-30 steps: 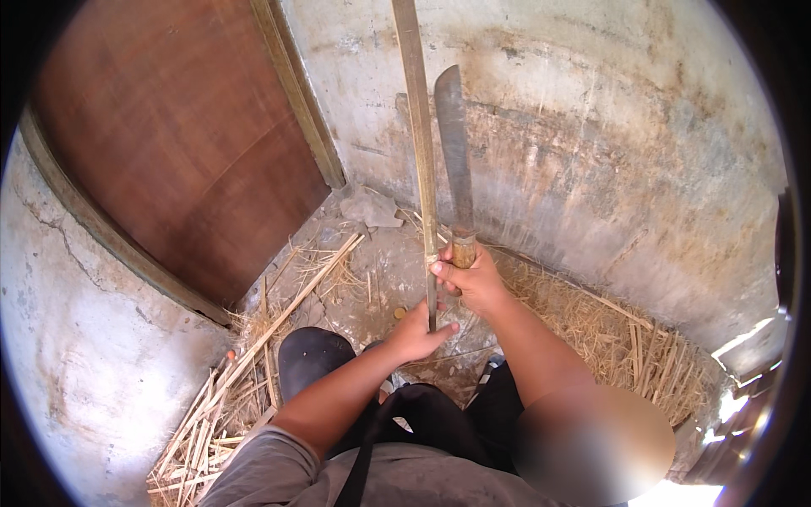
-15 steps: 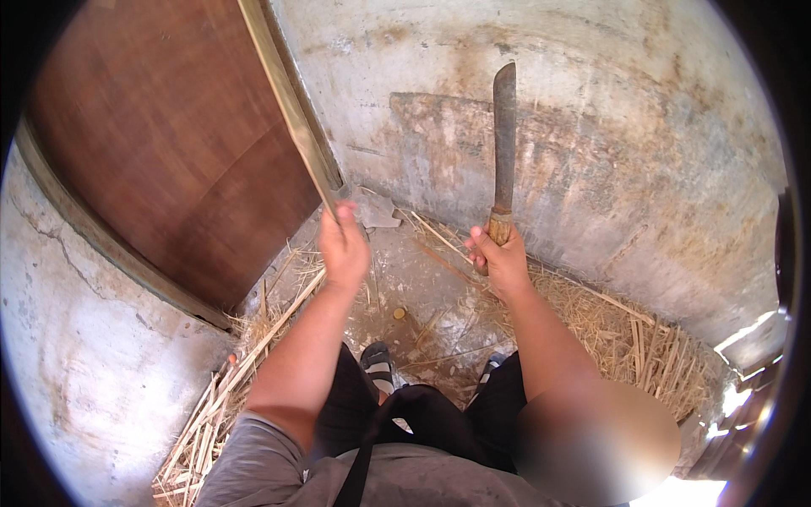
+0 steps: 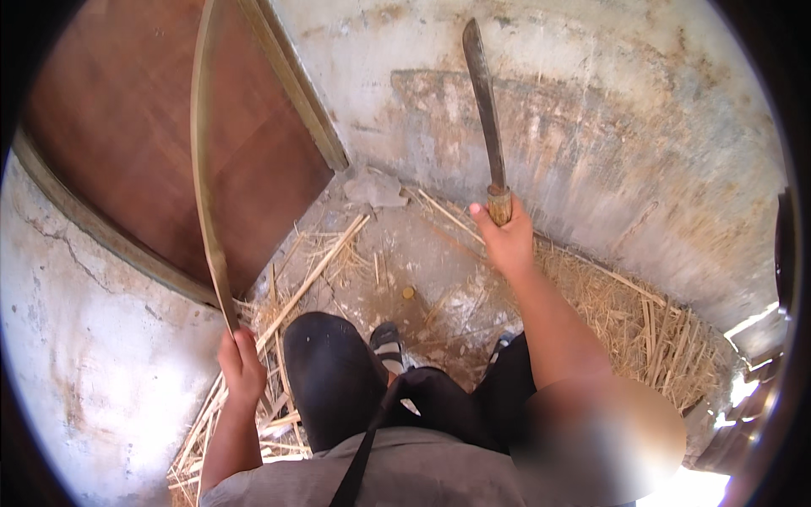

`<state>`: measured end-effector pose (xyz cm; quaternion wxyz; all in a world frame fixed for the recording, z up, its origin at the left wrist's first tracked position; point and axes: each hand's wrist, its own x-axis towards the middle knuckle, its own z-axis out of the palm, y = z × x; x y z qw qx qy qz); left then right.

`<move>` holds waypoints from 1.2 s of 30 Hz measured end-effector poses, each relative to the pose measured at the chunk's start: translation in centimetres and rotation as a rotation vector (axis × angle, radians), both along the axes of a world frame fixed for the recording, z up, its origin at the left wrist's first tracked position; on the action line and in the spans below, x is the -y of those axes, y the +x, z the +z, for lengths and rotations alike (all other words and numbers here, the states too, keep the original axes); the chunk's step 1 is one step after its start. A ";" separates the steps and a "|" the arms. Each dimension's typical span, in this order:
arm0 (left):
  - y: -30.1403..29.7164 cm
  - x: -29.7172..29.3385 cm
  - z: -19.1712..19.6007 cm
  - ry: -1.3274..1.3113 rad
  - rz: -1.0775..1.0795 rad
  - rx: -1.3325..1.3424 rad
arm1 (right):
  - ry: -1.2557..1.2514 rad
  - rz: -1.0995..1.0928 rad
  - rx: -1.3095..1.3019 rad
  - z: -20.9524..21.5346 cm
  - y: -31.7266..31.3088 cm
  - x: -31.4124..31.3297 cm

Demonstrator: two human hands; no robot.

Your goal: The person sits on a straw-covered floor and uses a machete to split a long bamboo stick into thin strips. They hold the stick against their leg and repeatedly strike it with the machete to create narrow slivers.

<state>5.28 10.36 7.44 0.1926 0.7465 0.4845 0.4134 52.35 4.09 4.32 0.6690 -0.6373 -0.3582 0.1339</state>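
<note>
Jutting beyond right hand (image 3: pixel 512 241): machete (image 3: pixel 485 106); beyond left hand (image 3: pixel 242 369): long strip (image 3: pixel 199 152).

Brightly daylit. Glares white through gaps at lower right; washes out the white, cracked plaster wall (image 3: pixel 93 372) at left. Shows the long, dark machete with brown wooden handle (image 3: pixel 490 127) fairly crisp. Bends the grey-brown wooden door frame (image 3: pixel 101 239) into an arc. Smears heavily beside the glare. Blackens round the rim.

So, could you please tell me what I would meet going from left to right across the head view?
Long strip in the left hand, small yellow round piece, machete in the right hand, straw heap along the right-hand wall.
</note>
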 end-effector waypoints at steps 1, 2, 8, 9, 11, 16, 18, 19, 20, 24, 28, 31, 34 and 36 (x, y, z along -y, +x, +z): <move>-2.0 1.5 -2.4 -0.026 0.050 -0.072 | -0.014 -0.003 0.033 0.1 -0.5 0.1; -3.4 3.3 -4.2 -0.038 0.058 -0.137 | -0.031 0.020 0.036 0.1 -0.6 0.3; -6.3 9.8 -7.0 -0.276 0.026 -0.386 | -0.189 0.138 0.296 -2.0 -1.6 -0.2; -6.1 10.3 -6.6 -0.336 0.029 -0.448 | -0.254 0.219 0.335 -1.2 -2.5 0.1; -5.7 10.7 -6.1 -0.356 -0.005 -0.481 | -0.335 0.368 0.447 -0.3 -4.1 0.4; -3.8 10.4 -4.0 -0.399 -0.040 -0.681 | -0.347 0.633 0.864 -2.4 -7.7 0.4; -3.3 10.7 -3.9 -0.386 -0.059 -0.734 | -0.417 0.712 0.956 -2.3 -9.4 0.5; -3.1 10.7 -4.0 -0.375 -0.071 -0.758 | -0.450 0.748 1.005 -2.3 -9.8 0.4; -3.0 10.8 -4.1 -0.357 -0.080 -0.781 | -0.450 0.757 0.984 -3.4 -9.8 -0.1; -3.0 10.1 -5.3 -0.370 -0.056 -0.799 | -0.537 0.772 0.794 -7.1 -8.3 -1.9; -2.7 10.1 -5.0 -0.394 -0.022 -0.812 | -0.568 0.725 0.808 -6.5 -9.1 -1.4; -2.5 10.5 -4.9 -0.380 -0.015 -0.798 | -0.596 0.750 1.004 -3.7 -10.7 -0.3; -2.3 10.5 -4.6 -0.383 0.006 -0.811 | -0.637 0.717 0.892 -6.4 -9.1 -1.3; -2.2 9.9 -4.9 -0.370 0.005 -0.803 | -0.640 0.478 0.768 -7.8 -5.9 -2.1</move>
